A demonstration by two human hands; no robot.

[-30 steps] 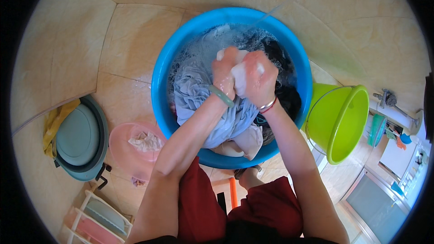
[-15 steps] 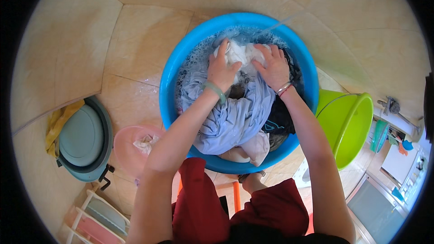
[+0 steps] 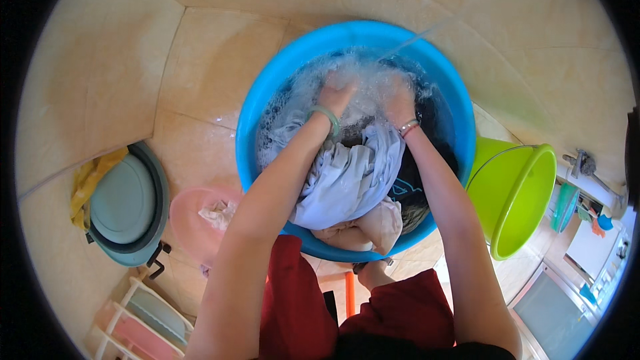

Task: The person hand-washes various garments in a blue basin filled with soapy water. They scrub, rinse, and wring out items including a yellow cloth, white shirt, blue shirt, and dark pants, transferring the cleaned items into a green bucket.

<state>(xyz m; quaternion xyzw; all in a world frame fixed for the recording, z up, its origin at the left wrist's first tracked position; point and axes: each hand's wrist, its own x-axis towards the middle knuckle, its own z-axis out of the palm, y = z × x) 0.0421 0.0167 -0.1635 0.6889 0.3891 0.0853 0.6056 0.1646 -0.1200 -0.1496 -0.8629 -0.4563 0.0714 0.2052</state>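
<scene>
On tan floor tiles [image 3: 107, 60]: big blue plastic basin [image 3: 267, 100], full of suds and wet laundry. Next down in size, lime-green bucket [image 3: 517, 200] tipped just beside basin's right rim; grey-green lidded tub [image 3: 127, 203] and small pink bowl [image 3: 190, 217] off to the left, apart. Inside basin: pale blue-grey garment [image 3: 350, 183] bunched mid-basin, draped toward near rim, over dark clothes. Left hand [image 3: 335, 93] and right hand [image 3: 398, 103] side by side at far end, pressed into foam and cloth; fingers buried in suds, so grip impossible to judge. Likely risks: soapy water slopping over far rim under hard forward pushes, slicking tiles underfoot; garment hem sliding over near rim onto red shorts [image 3: 297, 313].
</scene>
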